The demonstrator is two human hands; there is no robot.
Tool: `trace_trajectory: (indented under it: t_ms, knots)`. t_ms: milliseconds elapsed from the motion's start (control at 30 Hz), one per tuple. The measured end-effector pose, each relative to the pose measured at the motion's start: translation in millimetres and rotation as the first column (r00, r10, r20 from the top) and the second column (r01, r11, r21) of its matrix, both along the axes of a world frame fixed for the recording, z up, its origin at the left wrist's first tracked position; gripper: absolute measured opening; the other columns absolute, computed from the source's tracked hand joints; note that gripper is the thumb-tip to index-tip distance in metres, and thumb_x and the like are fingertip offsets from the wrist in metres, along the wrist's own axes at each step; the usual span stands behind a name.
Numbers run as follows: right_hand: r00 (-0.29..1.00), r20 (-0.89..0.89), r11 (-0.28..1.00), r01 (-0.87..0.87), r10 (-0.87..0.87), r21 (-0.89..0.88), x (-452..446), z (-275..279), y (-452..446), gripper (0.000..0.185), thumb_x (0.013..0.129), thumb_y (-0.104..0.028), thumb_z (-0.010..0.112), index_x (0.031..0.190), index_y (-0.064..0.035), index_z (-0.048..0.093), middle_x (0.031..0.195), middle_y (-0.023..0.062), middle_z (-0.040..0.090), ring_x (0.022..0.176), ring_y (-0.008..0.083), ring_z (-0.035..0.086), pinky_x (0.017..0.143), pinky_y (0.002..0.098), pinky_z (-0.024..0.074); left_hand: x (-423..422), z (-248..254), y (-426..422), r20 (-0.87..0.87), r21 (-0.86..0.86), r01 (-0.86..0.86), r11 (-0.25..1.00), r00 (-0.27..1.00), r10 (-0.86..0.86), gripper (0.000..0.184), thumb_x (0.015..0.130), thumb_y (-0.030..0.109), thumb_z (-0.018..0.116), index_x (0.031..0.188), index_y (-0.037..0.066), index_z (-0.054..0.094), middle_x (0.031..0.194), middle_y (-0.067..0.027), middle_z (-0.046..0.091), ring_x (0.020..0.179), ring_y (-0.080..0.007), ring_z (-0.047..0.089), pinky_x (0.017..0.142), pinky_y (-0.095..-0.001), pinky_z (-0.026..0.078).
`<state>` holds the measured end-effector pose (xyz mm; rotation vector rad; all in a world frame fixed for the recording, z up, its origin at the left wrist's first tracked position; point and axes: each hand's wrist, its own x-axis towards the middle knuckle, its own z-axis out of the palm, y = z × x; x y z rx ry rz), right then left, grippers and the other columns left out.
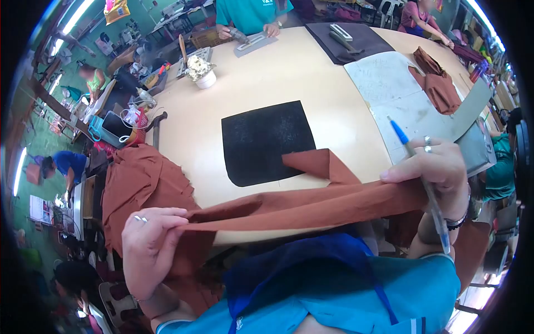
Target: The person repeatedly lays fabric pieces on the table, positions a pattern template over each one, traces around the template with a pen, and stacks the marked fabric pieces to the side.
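Observation:
A strip of rust-brown fabric (311,207) stretches between my two hands above the table's near edge, partly folded along its length. My left hand (153,245) pinches its left end between thumb and fingers. At the other end, my right hand (436,167) grips the fabric and also carries a blue-capped pen (401,132) tucked through its fingers, slanting down towards the wrist. One corner of the fabric lies over a black square sheet (267,142) on the table. To the left, a heap of the same brown fabric (142,192) hangs at the table edge.
Across the pale table (334,100) a person in a teal shirt (250,16) works on a small grey piece. A white pot (204,78) stands at the back left. A marked white sheet (378,89) and brown pouch-like pieces (439,92) lie at right. A hammer (157,128) rests at left.

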<state>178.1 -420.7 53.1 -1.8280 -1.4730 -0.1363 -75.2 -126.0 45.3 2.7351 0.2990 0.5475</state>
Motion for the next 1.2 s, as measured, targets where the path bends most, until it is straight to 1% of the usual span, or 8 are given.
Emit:
trace_trajectory:
  t_ms: [200,300,433,667,800,933,1000,1200]
  knots:
    - [0.995,-0.085,0.998,0.051,-0.053,-0.032,-2.6,3.1,-12.7,0.018,0.067,-0.011,0.068,0.083,-0.0061,0.075,0.056,0.0065,0.056,0.050,0.0179,0.055,0.048,0.0291,0.0359,-13.4,8.7,12.3,-0.143,-0.553,-0.192,0.811,0.981,0.134,0.006,0.089,0.005,0.063,0.088,0.000,0.065,0.087,-0.0113,0.069,0.080,-0.0145,0.065,0.073,-0.0252,0.046]
    - [0.987,-0.158,0.999,-0.037,0.031,-0.039,-0.3,5.2,-24.8,0.018,0.066,-0.011,0.070,0.082,-0.0058,0.075,0.057,0.0065,0.057,0.051,0.0172,0.056,0.049,0.0271,0.0370,-27.8,-6.6,20.2,0.221,-0.648,0.034,0.761,0.964,0.146,0.012,0.087,0.010,0.071,0.086,0.000,0.065,0.075,-0.0072,0.064,0.067,-0.0082,0.059,0.062,-0.0204,0.042]
    - [0.957,-0.265,0.983,-0.147,0.114,-0.108,15.3,0.1,-34.7,0.013,0.068,-0.011,0.074,0.080,-0.0039,0.072,0.062,0.0073,0.060,0.055,0.0154,0.060,0.053,0.0245,0.0421,-13.5,29.3,65.0,-0.247,-0.569,0.290,0.769,0.832,-0.497,0.025,0.066,0.013,0.087,0.081,0.004,0.069,0.061,-0.0007,0.055,0.053,-0.0091,0.049,0.049,-0.0257,0.033]
    - [0.996,-0.041,0.909,0.056,-0.080,-0.413,144.9,-51.0,77.6,0.019,0.082,-0.022,0.073,0.088,-0.0049,0.068,0.074,0.0078,0.065,0.071,0.0194,0.062,0.067,0.0331,0.0490,140.2,-41.7,136.7,-0.451,-0.528,-0.255,0.810,0.892,-0.013,0.015,0.088,0.017,0.065,0.090,0.002,0.068,0.061,0.0050,0.054,0.052,-0.0051,0.050,0.049,-0.0225,0.039]
    - [0.979,-0.123,0.968,0.184,-0.165,0.170,237.0,-55.2,135.2,0.010,0.086,-0.006,0.060,0.090,-0.0075,0.070,0.075,0.0061,0.067,0.066,0.0145,0.061,0.063,0.0297,0.0503,233.6,-42.6,183.5,0.152,-0.401,-0.099,0.911,0.973,0.172,0.018,0.090,0.021,0.063,0.093,0.005,0.071,0.069,-0.0038,0.068,0.054,-0.0074,0.057,0.053,-0.0259,0.045]
    - [0.929,0.087,0.781,0.250,-0.361,0.573,220.7,5.3,133.2,0.016,0.089,-0.002,0.060,0.102,-0.0068,0.067,0.082,0.0057,0.069,0.072,0.0113,0.062,0.065,0.0289,0.0495,264.5,17.2,172.1,0.821,-0.094,0.077,0.993,0.570,0.034,0.013,0.091,0.013,0.066,0.100,0.006,0.072,0.089,-0.0050,0.073,0.079,-0.0102,0.065,0.075,-0.0270,0.051]
    - [0.965,-0.187,0.716,0.000,0.183,0.698,202.6,13.3,126.4,0.020,0.095,-0.016,0.058,0.107,-0.0002,0.061,0.093,0.0074,0.065,0.083,0.0098,0.060,0.071,0.0248,0.0502,249.8,28.3,144.5,0.822,-0.281,0.197,0.939,0.554,0.130,0.015,0.092,0.012,0.065,0.105,0.005,0.070,0.095,-0.0074,0.073,0.087,-0.0126,0.067,0.080,-0.0274,0.051]
    - [0.954,0.107,0.875,0.206,-0.278,0.437,208.2,-94.5,87.1,0.019,0.090,-0.002,0.061,0.107,-0.0048,0.066,0.100,0.0095,0.070,0.088,0.0137,0.065,0.077,0.0281,0.0517,212.8,-82.2,125.6,0.725,0.051,0.054,0.997,0.684,-0.074,0.011,0.093,0.009,0.062,0.102,0.006,0.067,0.107,-0.0114,0.070,0.101,-0.0241,0.067,0.088,-0.0317,0.050]
